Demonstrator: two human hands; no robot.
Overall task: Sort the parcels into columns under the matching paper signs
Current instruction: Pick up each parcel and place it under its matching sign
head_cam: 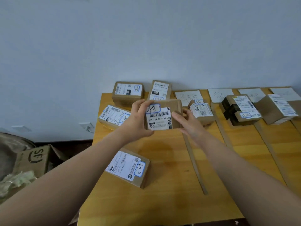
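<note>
I hold a small brown parcel (163, 115) above the wooden table (162, 185), label up, my left hand (138, 121) clamped on its left edge, thumb underneath. My right hand (189, 123) lies open against its right side, fingers loose, hiding that edge. Its white label shows a barcode, the code 159-159-A03-280 and a blue-ringed handwritten mark too blurred to read. Behind it, two parcels (127, 92) lean at the wall, partly blocked; another (114, 116) lies left, and one (128, 167) nearer me. To the right, paper signs (189, 96) bear faint scrawl I cannot make out, with parcels (202, 113) beneath them, the farthest cut off by the frame. Cardboard strips (194, 165) divide the columns.
</note>
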